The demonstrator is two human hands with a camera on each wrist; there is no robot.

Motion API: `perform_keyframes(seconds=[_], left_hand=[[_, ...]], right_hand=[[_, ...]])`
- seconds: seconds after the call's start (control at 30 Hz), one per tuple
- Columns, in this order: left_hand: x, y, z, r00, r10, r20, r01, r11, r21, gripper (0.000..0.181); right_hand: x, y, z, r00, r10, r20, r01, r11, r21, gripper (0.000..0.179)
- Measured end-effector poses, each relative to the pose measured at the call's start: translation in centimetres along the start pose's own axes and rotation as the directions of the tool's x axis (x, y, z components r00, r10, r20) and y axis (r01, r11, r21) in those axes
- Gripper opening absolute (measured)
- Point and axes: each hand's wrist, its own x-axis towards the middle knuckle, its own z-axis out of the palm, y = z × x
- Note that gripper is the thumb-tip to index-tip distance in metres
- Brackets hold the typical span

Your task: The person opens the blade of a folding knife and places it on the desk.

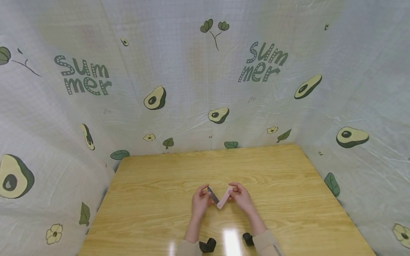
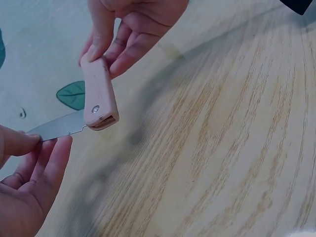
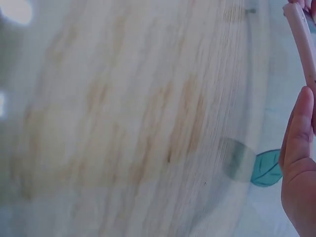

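A folding knife with a pale pink handle (image 2: pixel 100 89) is held between both hands above the table, its metal blade (image 2: pixel 61 126) partly swung out so that the two halves form a V in the head view. My left hand (image 1: pixel 200 201) pinches the blade between thumb and fingers near its tip. The far end of the handle is gripped by my right hand (image 1: pixel 241 197), the thumb lying on its flat side. A pivot screw shows at the joint in the left wrist view. In the right wrist view only the handle's edge (image 3: pixel 301 42) and part of my right hand (image 3: pixel 301 158) appear.
Below the hands lies a wood-grain table (image 1: pixel 153 185). A pale curtain (image 1: pixel 185 64) with avocado and leaf prints surrounds it at the back and sides. Black wrist-camera mounts (image 1: pixel 209 245) sit by the forearms. Light reflects off the table's near part.
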Motion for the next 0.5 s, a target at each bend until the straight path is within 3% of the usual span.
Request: perform_keyframes(seconds=[0.07, 0.17, 0.5], left_hand=[[0.1, 0.1, -0.13, 0.997, -0.079, -0.023, 0.078, 0.997, -0.016, 0.036], [0.06, 0.19, -0.2, 0.99, -0.132, -0.056, 0.129, 0.99, -0.058, 0.039], [-0.53, -0.02, 0.12, 0.971, -0.157, -0.181, 0.11, 0.963, -0.247, 0.041]], right_hand=[[0.03, 0.02, -0.13, 1.0, 0.009, -0.013, -0.008, 0.999, 0.037, 0.034], [0.04, -0.02, -0.26, 0.999, 0.019, -0.03, -0.016, 0.996, 0.084, 0.035], [0.0, 0.02, -0.24, 0.994, 0.055, -0.098, -0.034, 0.978, 0.204, 0.037]])
